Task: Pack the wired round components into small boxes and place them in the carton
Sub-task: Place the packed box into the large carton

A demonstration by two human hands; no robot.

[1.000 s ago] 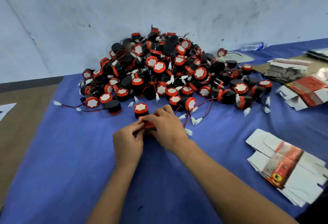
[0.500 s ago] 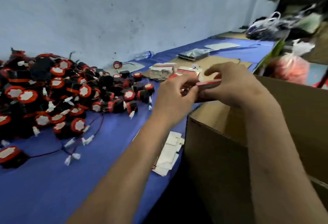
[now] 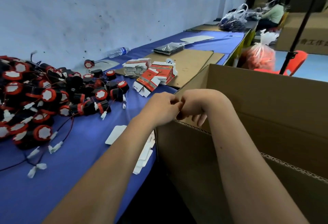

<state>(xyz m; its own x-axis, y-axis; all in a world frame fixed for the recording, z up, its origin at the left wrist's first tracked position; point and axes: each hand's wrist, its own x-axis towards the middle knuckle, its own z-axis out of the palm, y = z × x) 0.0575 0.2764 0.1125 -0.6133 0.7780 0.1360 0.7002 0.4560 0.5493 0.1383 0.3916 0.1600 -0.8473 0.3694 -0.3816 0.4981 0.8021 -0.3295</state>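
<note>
At the left of the frame, the wired round components (image 3: pixel 53 97) are heaped on the blue table (image 3: pixel 74 179); flat small boxes (image 3: pixel 156 76) are stacked at upper centre. At centre, the left hand (image 3: pixel 161 108) and right hand (image 3: pixel 197 104) are pressed together, fingers curled, above the carton (image 3: pixel 266 117) rim at right; whether anything is pinched cannot be told. Any box should be lowered flat inside before release. Half a second ago a red box was seen between the hands; now none is visible.
</note>
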